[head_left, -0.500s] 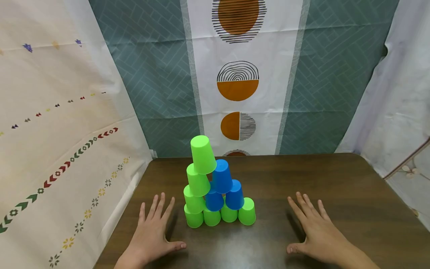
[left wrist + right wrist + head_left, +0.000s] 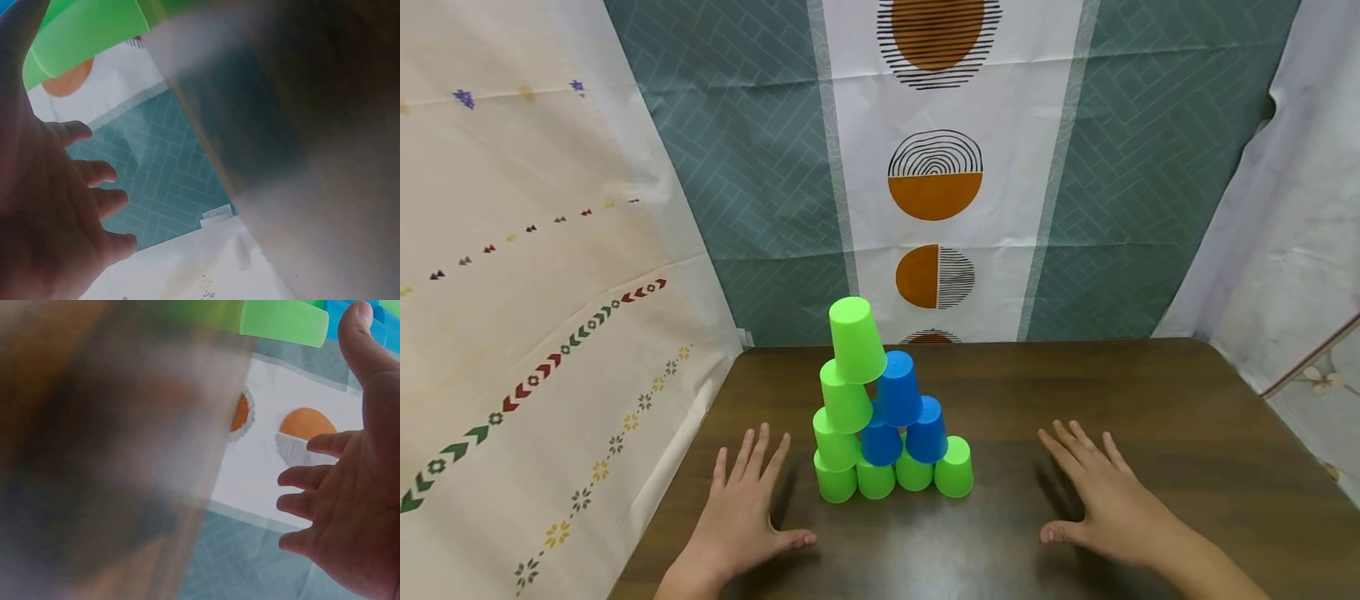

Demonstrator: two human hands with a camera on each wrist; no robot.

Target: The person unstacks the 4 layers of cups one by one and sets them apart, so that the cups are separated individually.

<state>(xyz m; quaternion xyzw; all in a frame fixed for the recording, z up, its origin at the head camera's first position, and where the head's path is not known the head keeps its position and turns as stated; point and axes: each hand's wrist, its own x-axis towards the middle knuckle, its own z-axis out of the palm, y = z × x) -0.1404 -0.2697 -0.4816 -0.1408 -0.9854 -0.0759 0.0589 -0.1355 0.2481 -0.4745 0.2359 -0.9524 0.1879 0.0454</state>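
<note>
Upside-down cups are stacked in a lopsided pyramid at the middle of the table. Its bottom row is several green cups point(image 2: 953, 468). Above sit a green cup point(image 2: 835, 440) and two blue cups point(image 2: 927, 432); then a green cup point(image 2: 846, 398) beside a blue cup point(image 2: 898, 390). One green cup point(image 2: 857, 340) tops the left side. To the left of the stack my left hand point(image 2: 737, 521) is held with fingers spread, touching no cup. My right hand point(image 2: 1112, 508) has spread fingers too, farther off on the right, holding nothing. Both wrist views show each palm with cups beyond the thumb.
The dark wooden table point(image 2: 1045, 392) has a back edge near a patterned curtain point(image 2: 760, 167). A cream embroidered cloth point(image 2: 550, 250) hangs along the left side, and a white cloth point(image 2: 1292, 250) hangs at the right.
The head view has shifted slightly, so the scene sits a little higher and to the right. Both hands keep their spread pose, and the cup stack is unchanged.
</note>
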